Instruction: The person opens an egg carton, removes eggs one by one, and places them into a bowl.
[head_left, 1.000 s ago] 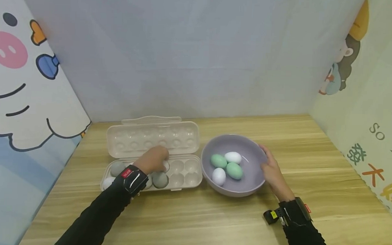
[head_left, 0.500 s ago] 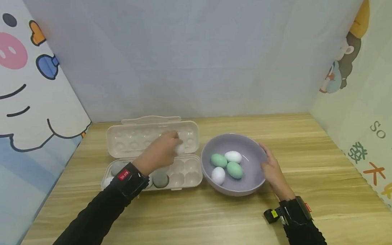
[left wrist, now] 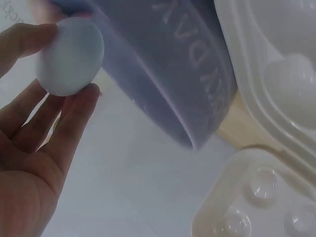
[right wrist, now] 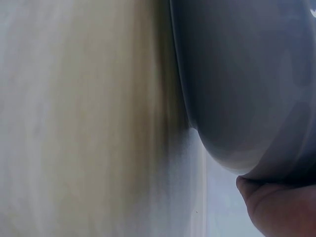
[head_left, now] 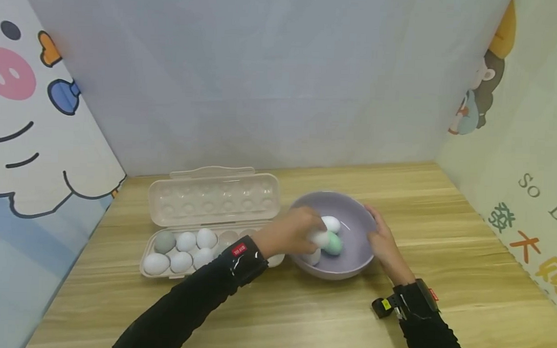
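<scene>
My left hand (head_left: 290, 233) pinches a white egg (left wrist: 71, 57) between thumb and fingertips, over the left part of a purple bowl (head_left: 356, 248). Inside the bowl lie a white egg (head_left: 331, 224), a green egg (head_left: 334, 244) and another white egg (head_left: 312, 257) partly behind my hand. The bowl's right rim is gripped by my right hand (head_left: 386, 244), its thumb (right wrist: 281, 207) showing against the bowl's outer wall in the right wrist view. An egg carton (head_left: 143, 266) stands open left of the bowl, holding white eggs (head_left: 181, 262) and a grey-looking egg (head_left: 165, 241); my left forearm hides its right part.
The carton's dimpled lid (head_left: 217, 205) is folded back toward the rear wall (head_left: 281, 92). Both stand on a wood-grain table (head_left: 273, 317). Printed panels (head_left: 527, 177) rise on either side.
My left hand has lifted a white egg out of the carton and carried it right, over the bowl. My right hand has kept its grip on the bowl rim.
</scene>
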A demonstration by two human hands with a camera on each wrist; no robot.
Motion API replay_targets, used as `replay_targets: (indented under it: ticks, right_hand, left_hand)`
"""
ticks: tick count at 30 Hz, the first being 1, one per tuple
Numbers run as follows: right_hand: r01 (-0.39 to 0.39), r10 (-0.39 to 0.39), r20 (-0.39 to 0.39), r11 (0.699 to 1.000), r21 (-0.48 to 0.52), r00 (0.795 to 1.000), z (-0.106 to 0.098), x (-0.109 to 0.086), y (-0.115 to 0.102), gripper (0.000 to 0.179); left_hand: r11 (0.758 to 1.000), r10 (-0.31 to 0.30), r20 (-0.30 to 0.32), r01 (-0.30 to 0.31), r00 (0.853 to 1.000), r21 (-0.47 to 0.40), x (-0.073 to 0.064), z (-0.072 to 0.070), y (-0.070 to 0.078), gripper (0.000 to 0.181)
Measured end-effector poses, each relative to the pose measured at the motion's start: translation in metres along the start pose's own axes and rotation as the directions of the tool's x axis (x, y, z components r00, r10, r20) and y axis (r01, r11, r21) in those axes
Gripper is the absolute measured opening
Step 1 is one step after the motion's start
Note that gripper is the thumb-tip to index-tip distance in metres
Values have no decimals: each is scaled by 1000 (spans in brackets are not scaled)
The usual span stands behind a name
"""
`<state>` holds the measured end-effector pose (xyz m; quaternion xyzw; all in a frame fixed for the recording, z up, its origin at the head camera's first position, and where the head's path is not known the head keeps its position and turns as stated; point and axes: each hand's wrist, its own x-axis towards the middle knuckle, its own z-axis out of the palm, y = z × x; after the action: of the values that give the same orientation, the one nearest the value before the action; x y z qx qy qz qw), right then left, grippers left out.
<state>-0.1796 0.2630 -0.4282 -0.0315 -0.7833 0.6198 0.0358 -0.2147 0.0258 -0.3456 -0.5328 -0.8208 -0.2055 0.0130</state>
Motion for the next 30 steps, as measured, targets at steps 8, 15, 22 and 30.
replay_targets:
  ticks: [8, 15, 22, 30]
  right_hand:
    - [14, -14, 0, 1000, 3, 1000, 2, 0, 1, 72]
    - [12, -12, -8, 1000, -12, 1000, 0, 2, -1, 73]
    - [9, -9, -8, 1000, 8, 1000, 0, 1, 0, 73]
    - [10, -10, -11, 1000, 5, 1000, 0, 1, 2, 71]
  left_hand:
    - [998, 24, 118, -29, 993, 48, 19, 22, 7, 20]
    - [991, 9, 161, -30, 987, 131, 22, 30, 6, 10]
    - [992, 7, 174, -28, 985, 120, 24, 39, 2, 10]
    - [990, -33, 193, 5, 981, 144, 25, 44, -3, 12]
